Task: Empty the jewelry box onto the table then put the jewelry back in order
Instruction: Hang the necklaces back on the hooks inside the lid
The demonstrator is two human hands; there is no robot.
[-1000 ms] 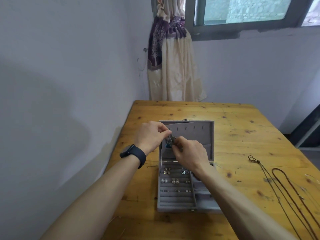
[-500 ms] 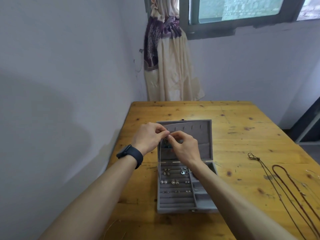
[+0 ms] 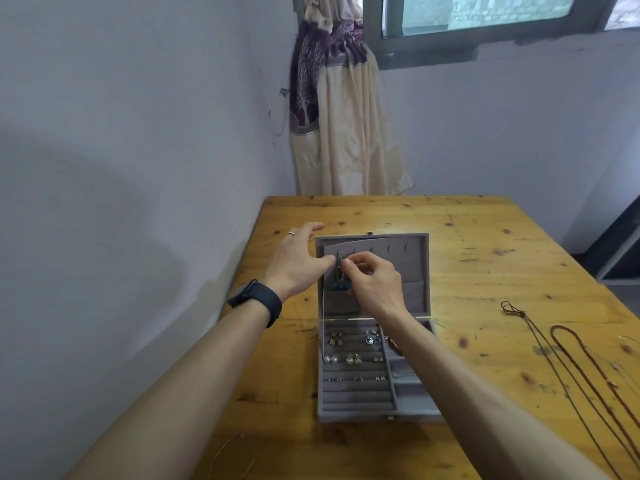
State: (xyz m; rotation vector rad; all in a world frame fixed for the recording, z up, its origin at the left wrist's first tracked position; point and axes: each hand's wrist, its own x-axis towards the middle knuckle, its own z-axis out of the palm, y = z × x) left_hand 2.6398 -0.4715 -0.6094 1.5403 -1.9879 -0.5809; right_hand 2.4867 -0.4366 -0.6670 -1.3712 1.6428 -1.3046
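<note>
Wooden table (image 3: 485, 258): bearing grey jewelry box (image 3: 408, 415) near left edge, lid (image 3: 424, 268) raised. Cord necklaces (image 3: 568, 355) well apart at right. Left hand (image 3: 298, 261): fingers spread, thumb against lid's left edge. Right hand (image 3: 372, 282): pinching pendant necklace (image 3: 338, 277) at lid hooks. Earrings (image 3: 353, 358) seated in tray rows.

Pale bare walls (image 3: 138, 133), knotty pine table (image 3: 485, 258), tied curtain (image 3: 343, 126) beside a dark-framed window (image 3: 485, 32).
</note>
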